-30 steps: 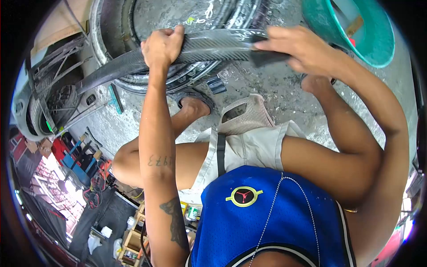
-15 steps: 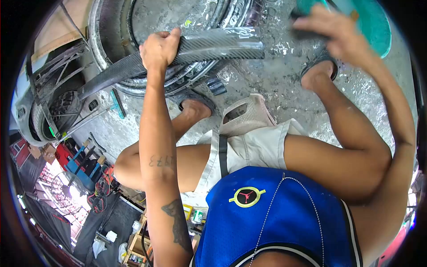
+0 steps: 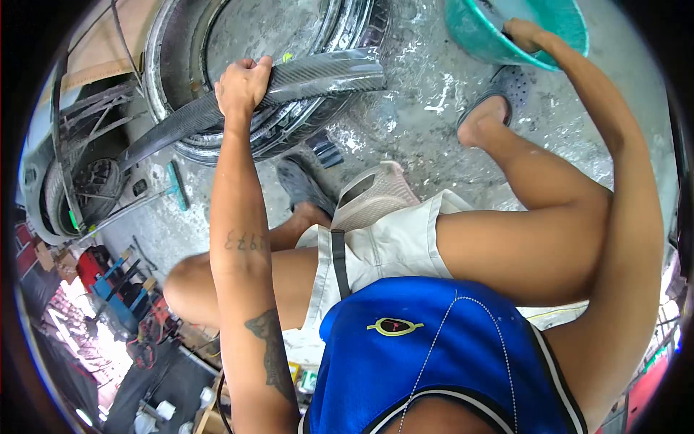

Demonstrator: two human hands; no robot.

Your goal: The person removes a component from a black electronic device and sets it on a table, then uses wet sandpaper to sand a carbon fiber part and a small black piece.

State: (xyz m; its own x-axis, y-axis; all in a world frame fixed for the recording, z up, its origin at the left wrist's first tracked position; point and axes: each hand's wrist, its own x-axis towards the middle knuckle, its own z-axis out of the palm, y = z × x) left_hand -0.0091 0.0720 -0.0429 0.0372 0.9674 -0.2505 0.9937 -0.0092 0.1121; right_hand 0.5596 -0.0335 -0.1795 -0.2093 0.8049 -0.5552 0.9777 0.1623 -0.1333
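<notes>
My left hand [image 3: 243,87] is wrapped round a long, curved, glossy carbon-fibre-patterned strip [image 3: 318,74], which lies across a large wheel with a tyre [image 3: 163,72]. At the upper right, my right hand [image 3: 524,35] reaches over the rim of a teal bucket [image 3: 481,45]. Its fingers look closed and point down into the bucket, where cloudy liquid shows. What they hold is mostly hidden; only a dark bit shows by the fingertips.
A small dark glossy piece [image 3: 327,150] lies on the wet floor near my left foot. I sit on a pale plastic stool [image 3: 372,199]. A teal squeegee [image 3: 176,186], a metal frame [image 3: 69,130] and another tyre [image 3: 101,181] stand at the left.
My right hand, with a dark block in it before, has moved down to the bucket. My view has shifted, and more of the bucket shows. My left hand keeps its grip on the strip.
</notes>
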